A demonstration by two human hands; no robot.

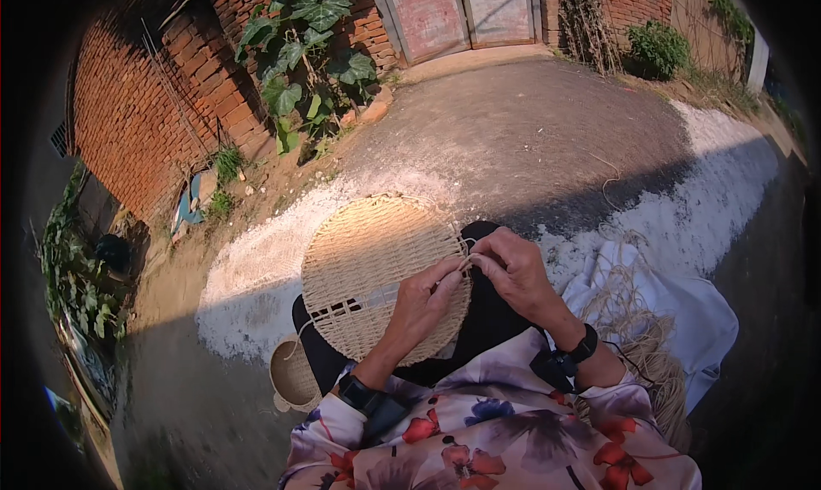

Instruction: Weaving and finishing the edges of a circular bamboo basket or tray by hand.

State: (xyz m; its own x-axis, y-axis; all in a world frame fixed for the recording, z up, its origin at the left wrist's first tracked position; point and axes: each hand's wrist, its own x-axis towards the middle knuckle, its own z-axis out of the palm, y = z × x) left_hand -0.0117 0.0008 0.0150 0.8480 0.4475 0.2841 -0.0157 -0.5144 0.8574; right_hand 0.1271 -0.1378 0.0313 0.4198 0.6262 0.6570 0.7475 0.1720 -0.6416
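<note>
A round woven straw mat (368,259) lies across my lap, pale tan with a gap of open weave near its lower edge. My left hand (423,306) rests on the mat's right part, fingers curled and pinching a straw strand at the rim. My right hand (511,272) meets it at the same spot on the mat's right edge, fingers closed on the strand (467,259). Both wrists wear dark bands. My sleeves are floral fabric.
A bundle of loose straw fibre (637,336) lies on a white cloth (697,319) at my right. A small woven basket (292,374) sits on the ground at my lower left. Brick walls, a leafy vine (304,54) and a red door (466,11) stand ahead.
</note>
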